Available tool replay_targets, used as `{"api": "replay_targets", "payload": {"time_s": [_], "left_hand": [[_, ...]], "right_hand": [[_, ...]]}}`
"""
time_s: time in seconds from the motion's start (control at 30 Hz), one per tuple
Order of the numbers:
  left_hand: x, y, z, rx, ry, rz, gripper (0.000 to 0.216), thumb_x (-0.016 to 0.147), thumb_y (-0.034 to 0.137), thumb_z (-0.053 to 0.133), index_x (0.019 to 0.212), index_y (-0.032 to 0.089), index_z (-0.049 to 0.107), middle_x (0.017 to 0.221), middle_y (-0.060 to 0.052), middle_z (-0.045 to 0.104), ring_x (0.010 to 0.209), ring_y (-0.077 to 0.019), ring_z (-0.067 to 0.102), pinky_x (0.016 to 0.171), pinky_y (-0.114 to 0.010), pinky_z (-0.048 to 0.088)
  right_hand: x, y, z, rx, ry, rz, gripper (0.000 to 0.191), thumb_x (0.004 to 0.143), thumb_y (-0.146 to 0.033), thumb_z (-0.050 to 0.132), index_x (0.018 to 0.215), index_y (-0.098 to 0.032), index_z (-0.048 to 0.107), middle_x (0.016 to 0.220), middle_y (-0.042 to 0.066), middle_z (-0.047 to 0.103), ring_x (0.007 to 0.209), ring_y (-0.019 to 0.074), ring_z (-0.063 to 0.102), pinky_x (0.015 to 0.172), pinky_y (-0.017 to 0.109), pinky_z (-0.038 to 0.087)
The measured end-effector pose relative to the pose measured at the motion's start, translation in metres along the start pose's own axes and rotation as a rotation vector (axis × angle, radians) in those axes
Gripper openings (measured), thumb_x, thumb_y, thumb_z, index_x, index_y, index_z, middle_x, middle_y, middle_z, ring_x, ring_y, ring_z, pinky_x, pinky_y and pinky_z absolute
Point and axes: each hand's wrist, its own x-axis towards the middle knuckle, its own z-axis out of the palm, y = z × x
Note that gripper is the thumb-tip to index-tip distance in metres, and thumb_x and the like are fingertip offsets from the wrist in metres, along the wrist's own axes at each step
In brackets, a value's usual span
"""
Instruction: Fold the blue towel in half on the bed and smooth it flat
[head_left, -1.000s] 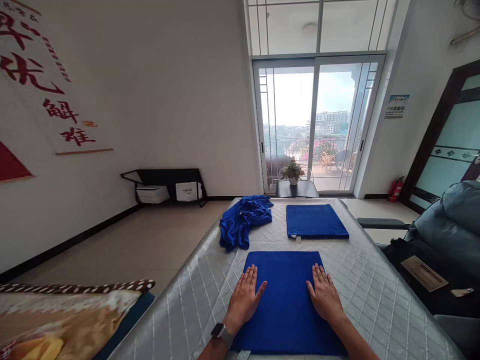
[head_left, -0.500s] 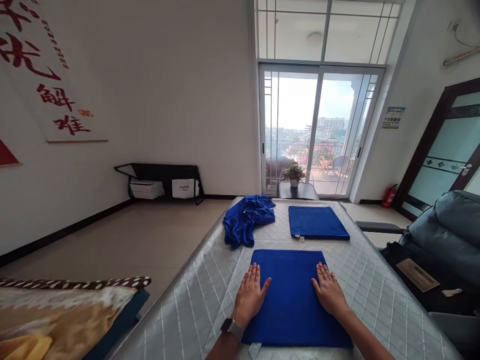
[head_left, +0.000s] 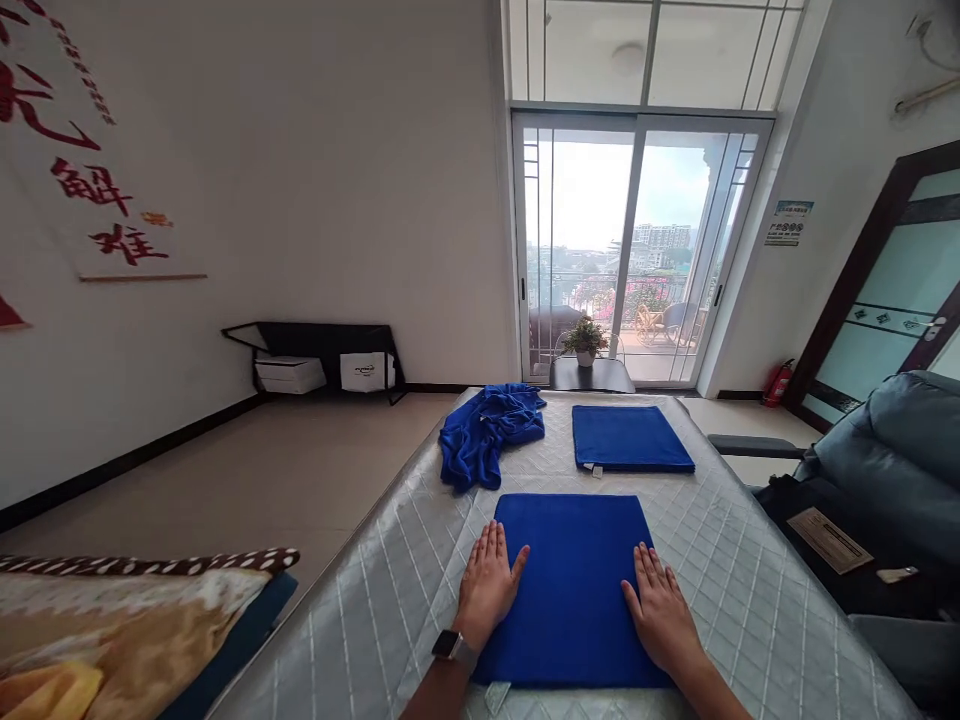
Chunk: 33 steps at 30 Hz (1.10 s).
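Note:
A folded blue towel [head_left: 574, 580] lies flat on the quilted silver table [head_left: 735, 580] right in front of me. My left hand [head_left: 487, 585] rests open and flat on its left edge, a watch on that wrist. My right hand [head_left: 660, 610] lies open and flat on the right edge, fingers together. Farther back sits a second folded blue towel [head_left: 628, 438]. To its left a crumpled heap of blue towels [head_left: 484, 435] hangs a little over the table's left side.
A patterned cushion [head_left: 120, 620] is at the lower left. A dark grey armchair [head_left: 892, 470] stands to the right of the table. Beyond the far end are a small black table with a potted plant [head_left: 585, 345] and glass balcony doors [head_left: 637, 250].
Both hands have slid back toward me along the towel's sides, staying flat. The view has shifted slightly.

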Motion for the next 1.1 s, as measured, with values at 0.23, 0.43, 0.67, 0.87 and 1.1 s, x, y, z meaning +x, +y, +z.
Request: {"api": "replay_targets", "payload": {"time_s": [0.23,0.43,0.67,0.87,1.1], "left_hand": [[-0.025,0.093,-0.019,-0.111,-0.155,0.325,0.072,0.104,0.056,0.018,0.16,0.011,0.023,0.163,-0.016,0.034,0.151,-0.0289,0.03,0.119,-0.048,0.037],[-0.042,0.173,-0.026,-0.257,-0.242,0.528,0.068,0.106,0.052,0.015,0.161,0.013,0.017,0.167,-0.009,0.022,0.155,-0.0228,0.017,0.126,-0.043,0.025],[-0.042,0.106,-0.023,-0.154,-0.232,0.414,0.07,0.105,0.056,0.021,0.161,0.015,0.018,0.167,-0.01,0.023,0.154,-0.0254,0.02,0.125,-0.048,0.029],[-0.06,0.023,-0.024,-0.063,-0.22,0.131,0.077,0.102,0.065,0.022,0.16,0.015,0.018,0.167,-0.01,0.019,0.154,-0.0266,0.021,0.125,-0.049,0.027],[-0.071,0.003,-0.033,-0.074,-0.212,0.073,0.083,0.1,0.068,0.022,0.16,0.011,0.018,0.168,-0.01,0.015,0.155,-0.0276,0.019,0.126,-0.048,0.023]], "right_hand": [[0.002,-0.002,-0.001,0.03,0.013,0.009,0.069,0.102,-0.048,0.022,0.159,-0.008,0.022,0.167,0.009,0.018,0.156,0.023,0.013,0.126,0.045,0.012],[0.0,0.005,0.006,-0.007,0.015,-0.12,0.06,0.101,-0.036,0.027,0.157,-0.018,0.035,0.167,0.007,0.02,0.155,0.0258,0.014,0.125,0.05,0.013],[0.002,0.0,0.002,0.024,0.032,-0.018,0.067,0.101,-0.042,0.023,0.158,-0.007,0.027,0.166,0.01,0.02,0.155,0.0233,0.014,0.126,0.046,0.013],[0.001,0.001,0.002,0.062,0.023,-0.013,0.07,0.101,-0.047,0.021,0.159,-0.009,0.024,0.168,0.008,0.017,0.155,0.0223,0.013,0.127,0.045,0.012],[0.001,0.002,-0.004,0.057,-0.005,-0.017,0.07,0.101,-0.048,0.019,0.159,-0.009,0.025,0.168,0.007,0.019,0.156,0.0219,0.012,0.127,0.045,0.012]]}}
